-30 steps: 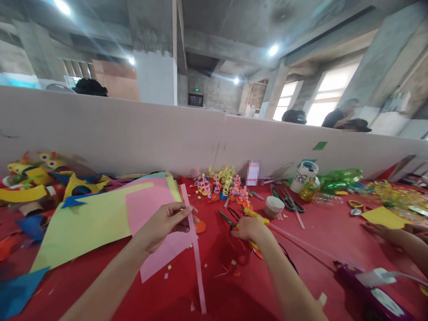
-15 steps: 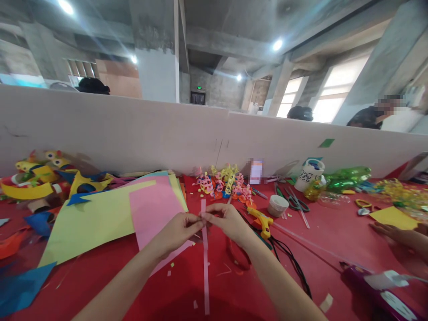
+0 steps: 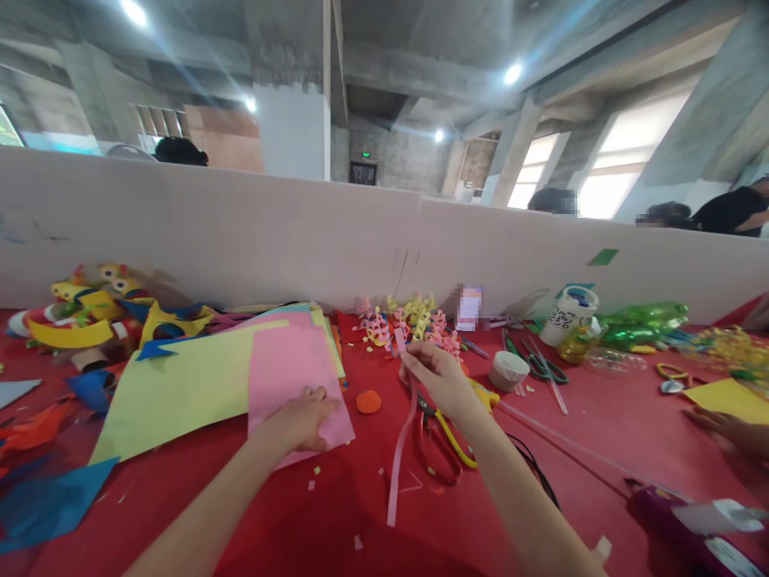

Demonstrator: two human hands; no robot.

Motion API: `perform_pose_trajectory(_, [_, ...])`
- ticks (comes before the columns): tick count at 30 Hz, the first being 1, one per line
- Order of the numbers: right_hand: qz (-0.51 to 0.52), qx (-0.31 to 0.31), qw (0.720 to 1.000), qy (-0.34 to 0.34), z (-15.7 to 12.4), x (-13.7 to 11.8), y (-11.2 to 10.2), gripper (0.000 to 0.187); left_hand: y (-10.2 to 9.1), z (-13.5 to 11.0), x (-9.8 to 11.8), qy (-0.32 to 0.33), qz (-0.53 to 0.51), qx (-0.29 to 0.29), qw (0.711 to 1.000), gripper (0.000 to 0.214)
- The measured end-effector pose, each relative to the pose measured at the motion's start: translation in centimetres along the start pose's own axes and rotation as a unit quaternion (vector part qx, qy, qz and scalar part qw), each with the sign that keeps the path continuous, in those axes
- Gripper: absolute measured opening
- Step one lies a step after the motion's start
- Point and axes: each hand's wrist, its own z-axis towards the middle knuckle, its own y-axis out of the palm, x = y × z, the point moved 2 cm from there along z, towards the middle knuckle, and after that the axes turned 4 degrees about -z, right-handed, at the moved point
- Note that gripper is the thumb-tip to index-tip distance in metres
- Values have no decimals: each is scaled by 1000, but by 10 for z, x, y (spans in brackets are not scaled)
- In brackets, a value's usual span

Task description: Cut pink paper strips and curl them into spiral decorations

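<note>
One pink strip is trailing, probably light, limp and tear-prone; the right hand is pinching near its upper end, suitably; the left hand is lying spread on pink paper.

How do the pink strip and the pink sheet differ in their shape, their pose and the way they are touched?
Shape: the pink strip is long and narrow, while the pink sheet is broad.
Pose: the pink strip trails in a curve, whereas the pink sheet lies flat, partly over a pale yellow sheet.
Contact: the right grip pinches the pink strip near its upper end; the left grip rests on the pink sheet.
Both are pink and look like paper.
</note>
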Motion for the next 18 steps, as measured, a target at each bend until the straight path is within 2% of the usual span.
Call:
perform_pose_trajectory(2, [-21,-19,1000,3,0,2,4,20,-9,-4,-9,-28,33,-37,998,70])
perform_pose_trajectory(3, [-36,-25,999,6,-1,2,6,19,-15,-7,-13,-46,43,-35,997,61])
perform_pose_trajectory(6, [-96,-55,994,10,-3,4,13,17,-34,-13,-21,-87,45,8,995,24])
perform_pose_trajectory(8, [-148,-82,986,2,-7,2,18,18,-47,-18,-17,-84,31,47,995,25])
perform_pose_trajectory(9, [-177,-95,980,-6,-9,-1,20,19,-54,-20,-11,-64,16,81,995,28])
perform_pose_trajectory(10, [-210,-103,972,-14,-11,-3,22,19,-61,-24,-2,-17,-49,150,987,30])
perform_pose_trajectory(12, [-277,-106,954,-31,-16,-10,24,19,-70,-31,18,45,-180,228,956,28])
perform_pose_trajectory(13, [-309,-103,945,-40,-19,-14,25,18,-72,-34,28,74,-212,250,942,26])
perform_pose_trajectory(15, [-362,-87,926,-61,-24,-21,26,16,-72,-40,48,133,-205,280,929,22])
perform_pose_trajectory(18, [-433,-65,894,-94,-30,-29,30,17,-65,-44,68,195,-129,313,920,13])
